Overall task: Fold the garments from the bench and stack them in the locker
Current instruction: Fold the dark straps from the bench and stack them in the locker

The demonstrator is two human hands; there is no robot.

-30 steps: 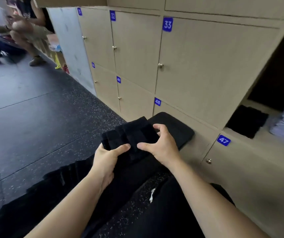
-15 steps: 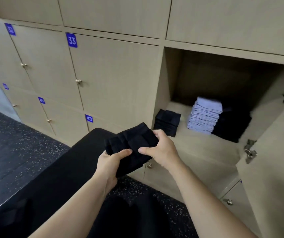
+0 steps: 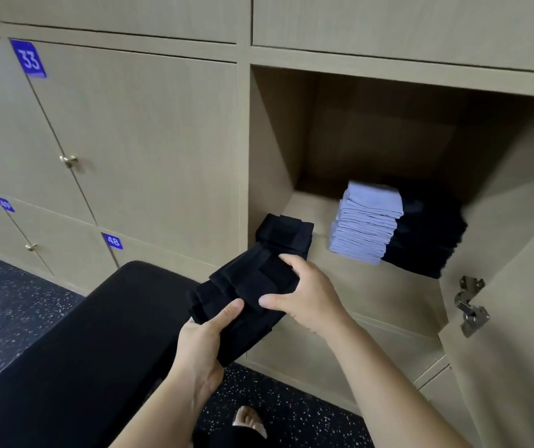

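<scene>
Two hands: left hand (image 3: 206, 337) and right hand (image 3: 307, 302), each grip closed on the garment, thumbs on top.
Garment: folded black fabric garment (image 3: 249, 295), a thick layered bundle with stepped edges, held in the air at the locker's front edge.
Locker: open beige wooden locker (image 3: 372, 286) holding a small black folded pile (image 3: 286, 232), a lavender folded stack (image 3: 367, 221) and a tall black folded stack (image 3: 427, 234).
Worktop: black padded worktop (image 3: 97, 334), lower left.

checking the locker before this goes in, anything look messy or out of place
Nothing stands out: the light blue stack, the black stack beside it and the small black pile front left sit folded.
</scene>
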